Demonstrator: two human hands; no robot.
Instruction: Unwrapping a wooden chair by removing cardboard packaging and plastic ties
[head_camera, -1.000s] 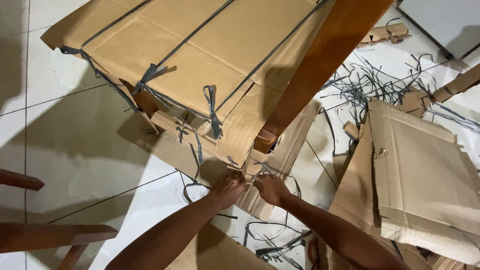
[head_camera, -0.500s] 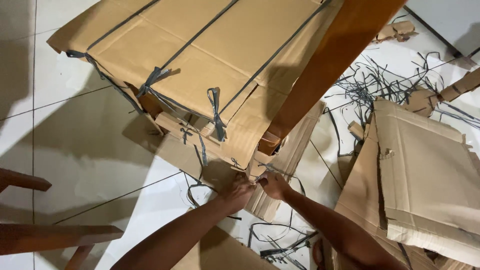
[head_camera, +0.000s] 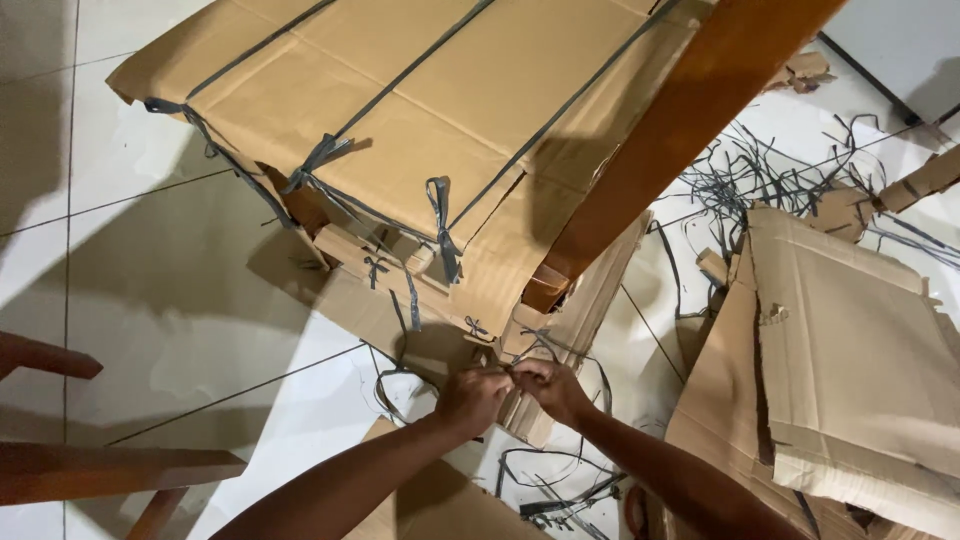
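The left hand (head_camera: 470, 398) and the right hand (head_camera: 548, 388) meet fingertip to fingertip low in the middle of the view. Both are closed, pinching a thin grey plastic strap (head_camera: 540, 345) between thumb and fingers. This strap loops just below the lower edge of a large cardboard-wrapped package (head_camera: 400, 130), which is tied with several more grey straps and lies on the white tiled floor (head_camera: 180, 300). A brown wooden beam (head_camera: 690, 120) leans across the package's right side. Loose cardboard sheets (head_camera: 850, 350) and a tangle of cut straps (head_camera: 760, 175) lie at the right.
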